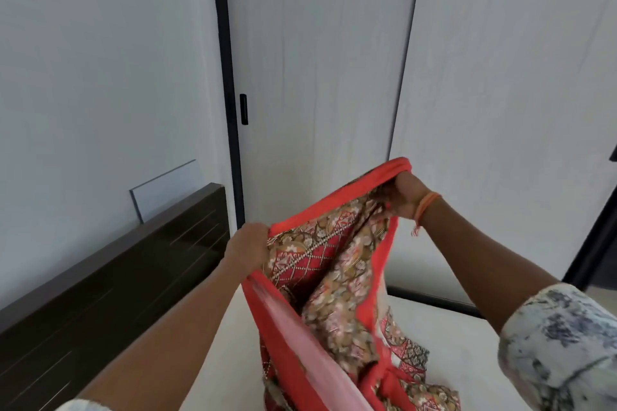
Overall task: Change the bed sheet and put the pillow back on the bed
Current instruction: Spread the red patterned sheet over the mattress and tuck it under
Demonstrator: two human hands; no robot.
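Early stage: left hand [248, 243] and right hand [402, 192] each grip the red patterned sheet [337, 280] bunched above the bare mattress [467, 360]; spreading and pillow likely still pending.

Two bare forearms enter from the bottom of the frame, the left hand [248, 245] near the centre and the right hand [402, 193] a little higher and to the right of centre. The right arm wears a loose short sleeve [561, 344] at the lower right edge, white or pale grey cloth mottled with dark blue-grey blotches like a smudged floral print, and a sliver of the same pale fabric [83, 405] shows at the bottom left edge on the left arm. Around the right wrist sits a thin orange thread band [425, 207] of several strands, with a short frayed end hanging below it.
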